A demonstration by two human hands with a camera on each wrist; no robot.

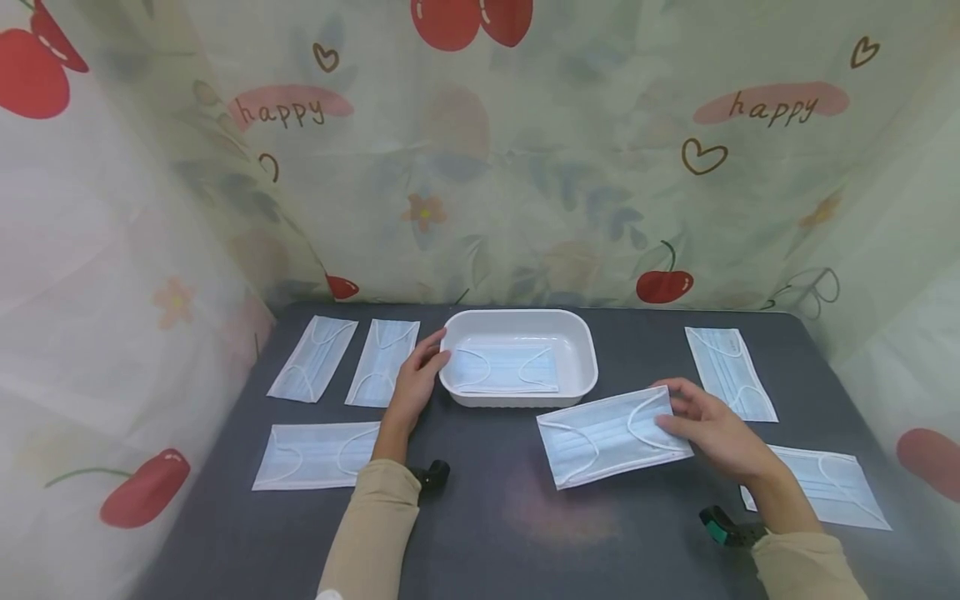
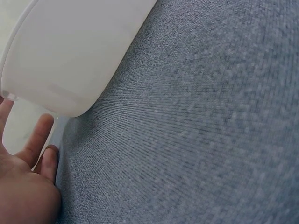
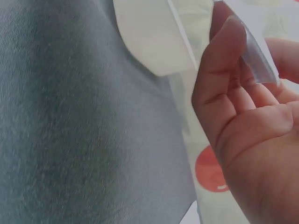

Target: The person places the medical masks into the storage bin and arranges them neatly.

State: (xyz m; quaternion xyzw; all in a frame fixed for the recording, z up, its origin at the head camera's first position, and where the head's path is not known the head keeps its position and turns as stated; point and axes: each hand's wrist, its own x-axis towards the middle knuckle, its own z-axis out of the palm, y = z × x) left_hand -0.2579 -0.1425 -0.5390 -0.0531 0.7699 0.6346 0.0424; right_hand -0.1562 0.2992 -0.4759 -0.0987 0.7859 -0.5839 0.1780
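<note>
A white plastic tray (image 1: 519, 399) stands at the back middle of the dark table, with a pale blue face mask (image 1: 510, 369) lying flat inside it. My left hand (image 1: 415, 375) is at the tray's left end, fingertips right at the rim. In the left wrist view, the fingers (image 2: 38, 138) reach out fairly straight toward the tray's wall. Between thumb and fingers, my right hand (image 1: 712, 425) pinches the right end of another face mask (image 1: 611, 437), held tilted in front of the tray's right side. Its ear loops face up. In the right wrist view, the thumb (image 3: 229, 39) presses on the mask's edge.
Two masks lie at the back left, one upright mask (image 1: 313, 358) beside another (image 1: 382, 362). A sideways mask (image 1: 300, 457) is partly behind the left forearm. On the right are a mask (image 1: 727, 371) and one (image 1: 832, 487) partly under the right wrist. A patterned curtain (image 1: 525, 192) surrounds the table.
</note>
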